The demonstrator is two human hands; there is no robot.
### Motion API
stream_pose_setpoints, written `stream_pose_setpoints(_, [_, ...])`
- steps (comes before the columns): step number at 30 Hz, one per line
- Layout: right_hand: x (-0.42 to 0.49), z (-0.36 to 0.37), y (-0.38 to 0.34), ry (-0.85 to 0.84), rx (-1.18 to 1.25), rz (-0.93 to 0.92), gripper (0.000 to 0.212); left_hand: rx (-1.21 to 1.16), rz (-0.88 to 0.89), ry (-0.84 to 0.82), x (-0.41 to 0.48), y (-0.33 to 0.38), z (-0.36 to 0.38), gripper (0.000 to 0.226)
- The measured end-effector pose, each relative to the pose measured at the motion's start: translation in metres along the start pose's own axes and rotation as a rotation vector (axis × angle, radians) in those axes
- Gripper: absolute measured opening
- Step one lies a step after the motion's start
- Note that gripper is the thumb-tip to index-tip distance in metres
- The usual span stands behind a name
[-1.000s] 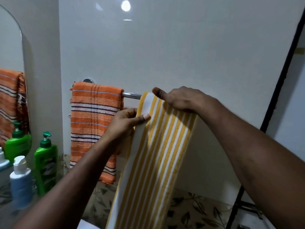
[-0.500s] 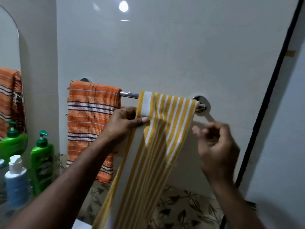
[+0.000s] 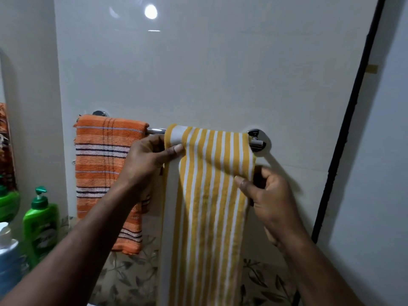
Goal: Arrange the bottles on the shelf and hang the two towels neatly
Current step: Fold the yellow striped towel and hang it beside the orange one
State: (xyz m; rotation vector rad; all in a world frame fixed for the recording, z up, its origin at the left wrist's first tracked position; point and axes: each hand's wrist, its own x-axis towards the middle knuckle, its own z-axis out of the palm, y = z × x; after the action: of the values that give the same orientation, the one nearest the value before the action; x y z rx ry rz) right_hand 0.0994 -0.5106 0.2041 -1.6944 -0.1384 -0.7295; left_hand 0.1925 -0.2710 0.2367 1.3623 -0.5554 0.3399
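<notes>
Open above the chrome towel rail (image 3: 155, 130), across glossy white wall tile (image 3: 198, 74). Filled along the rail by an orange striped terry towel (image 3: 106, 164) and a yellow-and-white striped cloth towel (image 3: 209, 195), short bare gap between. Hemmed in lower left by a green plastic pump bottle (image 3: 40, 221).

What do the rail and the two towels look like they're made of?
Rail: polished metal, probably chromed; it mirrors the light. Yellow striped towel: soft woven cloth, likely cotton; it drapes and creases. Orange towel: coarser, ribbed knit-like weave with a rough edge; fibre unclear.
</notes>
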Motion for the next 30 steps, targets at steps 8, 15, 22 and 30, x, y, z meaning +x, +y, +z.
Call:
stream_pose_setpoints(8, [0.048,-0.002,-0.062,0.013,-0.006,-0.092,0.029,0.127,0.03,0.207,0.054,0.047,0.008,0.048])
stream_pose_setpoints(15, [0.078,0.005,-0.08,-0.108,0.043,0.084,0.014,0.211,-0.129,0.156,0.092,0.063,0.008,0.033])
stream_pose_setpoints(22, [0.086,0.012,-0.074,0.08,-0.399,-0.045,0.034,0.708,-0.065,0.048,0.085,0.065,0.008,0.023])
stream_pose_setpoints(30, [0.07,0.009,-0.054,0.209,-0.512,-0.193,0.047,0.499,0.185,0.31,0.02,0.013,-0.001,0.058])
